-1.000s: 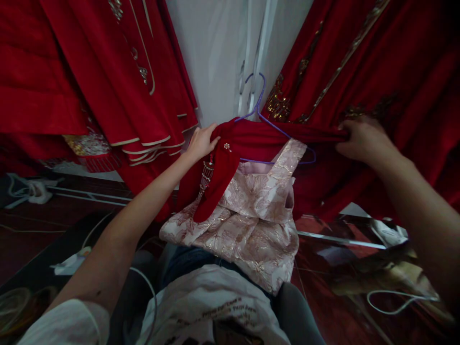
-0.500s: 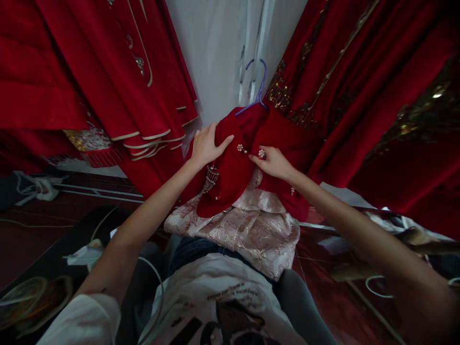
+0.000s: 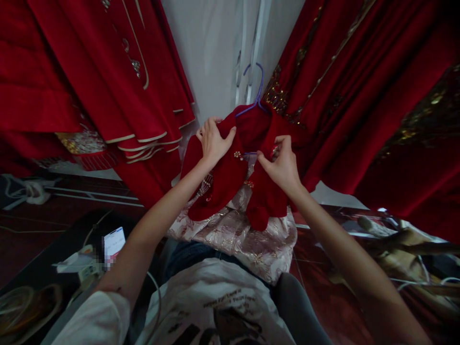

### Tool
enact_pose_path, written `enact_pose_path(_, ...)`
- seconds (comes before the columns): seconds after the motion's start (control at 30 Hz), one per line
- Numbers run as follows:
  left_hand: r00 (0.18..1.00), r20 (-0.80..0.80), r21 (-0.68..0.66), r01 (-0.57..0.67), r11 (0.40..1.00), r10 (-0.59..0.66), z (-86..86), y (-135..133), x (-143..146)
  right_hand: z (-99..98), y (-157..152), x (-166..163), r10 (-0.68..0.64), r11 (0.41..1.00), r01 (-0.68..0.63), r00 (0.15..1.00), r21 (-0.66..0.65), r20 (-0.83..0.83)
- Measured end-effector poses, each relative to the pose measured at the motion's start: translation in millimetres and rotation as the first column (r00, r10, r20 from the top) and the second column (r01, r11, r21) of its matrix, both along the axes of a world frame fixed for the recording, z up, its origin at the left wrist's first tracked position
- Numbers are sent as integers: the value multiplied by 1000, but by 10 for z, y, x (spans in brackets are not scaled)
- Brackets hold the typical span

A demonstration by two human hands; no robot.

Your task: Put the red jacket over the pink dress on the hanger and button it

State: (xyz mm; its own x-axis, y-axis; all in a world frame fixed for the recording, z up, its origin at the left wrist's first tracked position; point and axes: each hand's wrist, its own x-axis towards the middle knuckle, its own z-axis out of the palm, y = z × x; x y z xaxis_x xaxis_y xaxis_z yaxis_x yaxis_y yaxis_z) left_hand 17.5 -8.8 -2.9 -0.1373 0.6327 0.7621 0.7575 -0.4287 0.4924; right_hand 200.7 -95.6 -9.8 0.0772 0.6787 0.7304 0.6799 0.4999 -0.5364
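Note:
A small red jacket point(image 3: 230, 177) hangs on a purple wire hanger point(image 3: 256, 86) over a pale pink brocade dress point(image 3: 247, 239). My left hand point(image 3: 212, 141) grips the jacket's left front edge near a pearl button. My right hand point(image 3: 282, 165) pinches the right front edge beside another button. Both hands are closed on the red cloth and sit close together at the jacket's chest. The dress skirt lies across my lap.
Long red embroidered robes point(image 3: 89, 86) hang on the left, and more red robes point(image 3: 366, 96) hang on the right. A white wall point(image 3: 215, 52) is behind. A lit phone point(image 3: 114, 242) and cables lie on the dark floor at left. Clutter lies at right point(image 3: 395, 239).
My right hand came in from the far right, drawing the red sleeve across, and now holds the jacket front. Both hands rose slightly and the two front edges are closer together.

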Motion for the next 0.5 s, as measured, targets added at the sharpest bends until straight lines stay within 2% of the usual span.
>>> enact_pose_path(0.13, 998, 14, 127, 53, 990, -56, 36, 16, 246, -46, -18, -45, 139, 989, -133, 986, 61, -95)
enact_pose_path(0.27, 992, 31, 180, 118, 977, -126, -50, -64, 217, -39, -110, -37, 171, 985, -169, 983, 43, -64)
enact_pose_path(0.37, 994, 48, 157, 91, 983, -99, -239, -226, 90, -37, -122, -12, 220, 975, -220, 974, 3, -47)
enact_pose_path(0.5, 996, 64, 60, 63, 996, -67, -592, -390, -50, -72, -78, -34, 297, 954, -300, 952, -30, -74)
